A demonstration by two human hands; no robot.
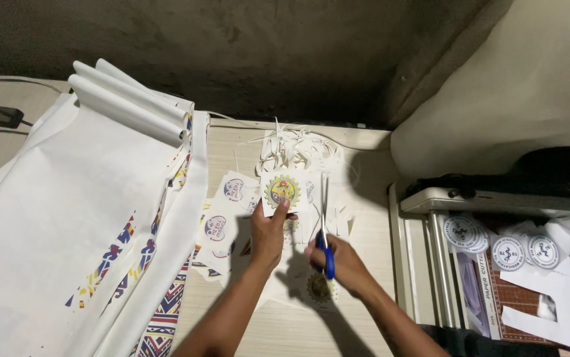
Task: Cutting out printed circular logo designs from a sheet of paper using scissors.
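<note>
My left hand (268, 235) holds up a small white paper square printed with a round yellow emblem (282, 191), thumb on its lower edge. My right hand (338, 261) grips blue-handled scissors (325, 228) just to the right of that paper, blades pointing away from me beside its right edge. Under both hands lie more printed cut-outs, one with a yellow emblem (318, 288) near my right wrist.
Large white printed sheets (67, 218) with rolled ends cover the left of the wooden table (364, 225). Round blue-and-red stickers (222, 218) lie beside them. A heap of white paper trimmings (298, 149) sits behind. A paper cutter (483, 277) with round blue stickers and scraps stands at right.
</note>
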